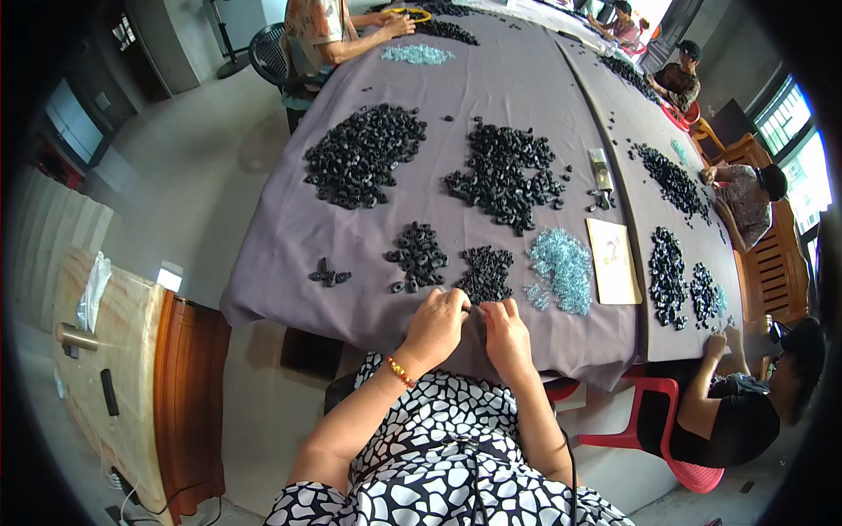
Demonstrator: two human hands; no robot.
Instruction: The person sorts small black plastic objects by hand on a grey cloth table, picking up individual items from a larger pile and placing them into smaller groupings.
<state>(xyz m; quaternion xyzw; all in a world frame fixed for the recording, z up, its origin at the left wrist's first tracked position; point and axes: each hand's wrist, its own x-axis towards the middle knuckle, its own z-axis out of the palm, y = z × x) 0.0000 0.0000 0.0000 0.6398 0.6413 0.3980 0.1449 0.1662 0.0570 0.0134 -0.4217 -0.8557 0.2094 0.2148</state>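
My left hand (433, 331), with a beaded bracelet at its wrist, is closed at the near edge of the cloth-covered table. Its fingertips pinch a small black part (466, 308). Close beside it, my right hand (507, 340) has its thumb and fingers pressed together; what they hold is too small to make out. Just beyond my fingers lie a heap of small black pieces (488, 272) and, left of it, a heap of black ring-like parts (417, 254). A pile of pale blue clear pieces (561, 270) spreads to the right. A few joined black parts (330, 273) sit farther left.
Larger black heaps (367, 156) (509, 171) cover the table's middle. A pale card (614, 261) and a brush-like tool (601, 171) lie to the right. Other people work along the right side and far left. A marble-topped cabinet (114, 368) stands at left, a red chair (653, 430) at right.
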